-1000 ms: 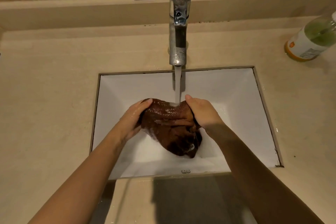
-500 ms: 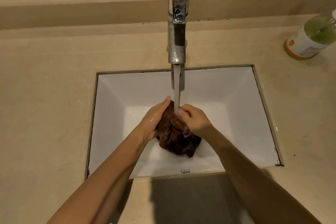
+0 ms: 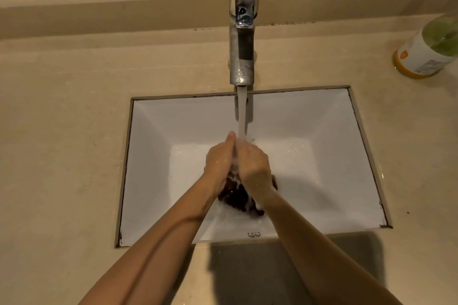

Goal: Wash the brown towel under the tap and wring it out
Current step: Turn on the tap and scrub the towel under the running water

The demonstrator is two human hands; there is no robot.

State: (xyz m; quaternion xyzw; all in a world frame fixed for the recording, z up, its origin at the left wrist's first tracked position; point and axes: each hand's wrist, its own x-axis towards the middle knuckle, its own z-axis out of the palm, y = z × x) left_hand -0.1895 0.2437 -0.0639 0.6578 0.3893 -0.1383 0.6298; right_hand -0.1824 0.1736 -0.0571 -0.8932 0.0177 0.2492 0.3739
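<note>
Checking in from my remote seat: I'd call this the washing step, no wringing yet. The left hand (image 3: 219, 163) and right hand (image 3: 254, 168) are pressed together directly below the tap (image 3: 242, 32). Both are clamped on the brown towel (image 3: 238, 197), which is balled up between the palms. A dark clump of it pokes out on the side away from the tap. The water stream (image 3: 242, 111) lands right where the hands meet, over the sink (image 3: 173, 131).

Next up, my guess: rub it through, pull the wad clear of the tap's stream, then twist the ends opposite ways. That needs a firm hold, since wet cloth is slippery. There's a bottle (image 3: 426, 54) well off to the tap's right, out of the way.
</note>
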